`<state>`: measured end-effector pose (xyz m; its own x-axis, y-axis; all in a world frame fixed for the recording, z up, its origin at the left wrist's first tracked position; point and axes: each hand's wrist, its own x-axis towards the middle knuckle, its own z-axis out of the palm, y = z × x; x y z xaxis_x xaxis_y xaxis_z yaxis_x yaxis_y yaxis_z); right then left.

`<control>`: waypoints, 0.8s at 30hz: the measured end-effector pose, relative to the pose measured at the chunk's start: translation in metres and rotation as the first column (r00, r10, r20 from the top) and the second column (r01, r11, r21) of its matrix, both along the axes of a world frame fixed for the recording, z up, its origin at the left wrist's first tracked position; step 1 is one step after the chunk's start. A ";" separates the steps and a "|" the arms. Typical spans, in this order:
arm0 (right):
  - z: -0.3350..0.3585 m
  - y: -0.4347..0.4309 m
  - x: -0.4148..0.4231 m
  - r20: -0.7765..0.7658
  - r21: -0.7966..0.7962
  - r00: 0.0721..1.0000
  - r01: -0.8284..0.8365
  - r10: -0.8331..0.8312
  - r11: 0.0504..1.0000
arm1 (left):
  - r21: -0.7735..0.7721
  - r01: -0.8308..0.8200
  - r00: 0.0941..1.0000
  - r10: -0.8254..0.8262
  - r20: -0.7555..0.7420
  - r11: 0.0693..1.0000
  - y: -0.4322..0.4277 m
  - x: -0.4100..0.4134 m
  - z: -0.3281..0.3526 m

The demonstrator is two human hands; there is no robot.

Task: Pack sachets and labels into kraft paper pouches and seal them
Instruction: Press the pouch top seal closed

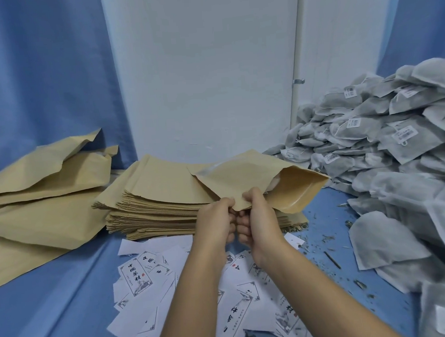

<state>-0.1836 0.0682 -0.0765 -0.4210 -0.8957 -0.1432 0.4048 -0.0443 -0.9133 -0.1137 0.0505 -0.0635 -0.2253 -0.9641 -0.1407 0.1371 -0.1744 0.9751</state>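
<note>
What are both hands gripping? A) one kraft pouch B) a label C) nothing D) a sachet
A: the left hand and right hand both pinch the near edge of one kraft pouch; its mouth gapes open on the right.

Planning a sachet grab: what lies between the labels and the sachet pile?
Head view: blue cloth strewn with crumbs and a dark twig lies between labels and sachet pile.

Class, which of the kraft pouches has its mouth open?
The pouch pinched by left hand and right hand above the stack; its mouth gapes, the stacked ones lie flat.
</note>
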 end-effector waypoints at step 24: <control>-0.001 -0.003 -0.012 0.065 -0.021 0.998 0.011 -0.010 1.000 | -0.015 -0.007 0.993 0.005 -0.116 1.000 -0.005 -0.008 -0.005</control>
<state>-0.1959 0.0656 -0.0775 -0.4210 -0.8943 -0.1515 0.4627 -0.0681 -0.8839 -0.1219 0.0456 -0.0686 -0.2332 -0.9674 -0.0992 0.2504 -0.1583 0.9551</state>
